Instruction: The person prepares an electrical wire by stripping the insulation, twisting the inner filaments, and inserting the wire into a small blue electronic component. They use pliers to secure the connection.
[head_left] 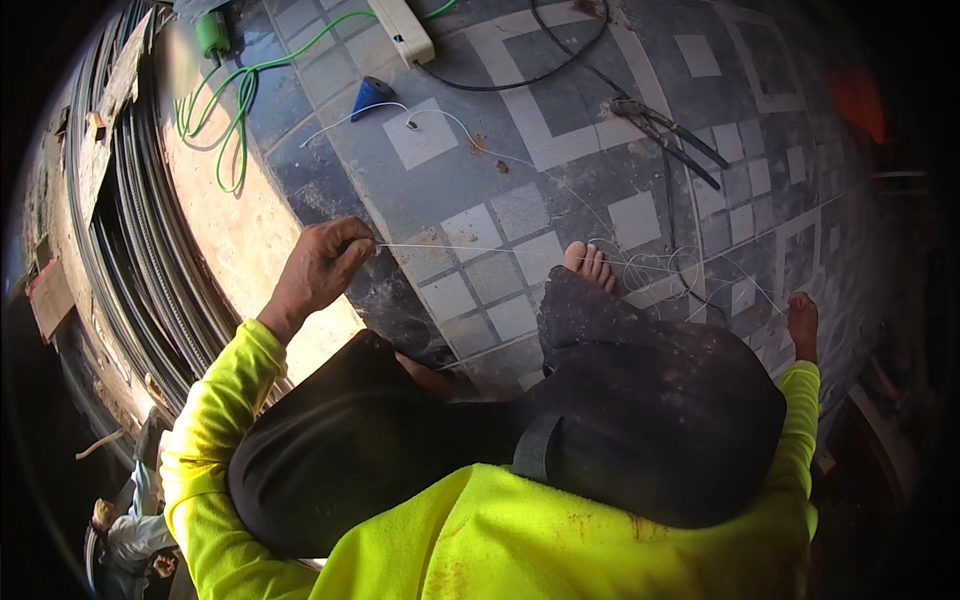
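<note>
My left hand [320, 262] is closed in a pinch on a thin white string [450, 247]. From there the string stretches right across the floor to my bare foot [590, 264]. Beyond the toes it lies in loose, tangled loops [665, 268]. Far to the right, my right hand [803, 318] hangs low with fingers closed, and a strand of the string runs up to it. A blue cone-shaped piece [371, 97] lies on the tiles ahead, with a white strand curving beside it.
Long-handled pincers [670, 138] lie on the patterned tile floor [520, 210]. At the top are a white power strip [403, 28], a black cable [500, 87], a green cord [243, 120] and a green plug [211, 35]. A bundle of long ribbed bars [150, 230] runs along the left.
</note>
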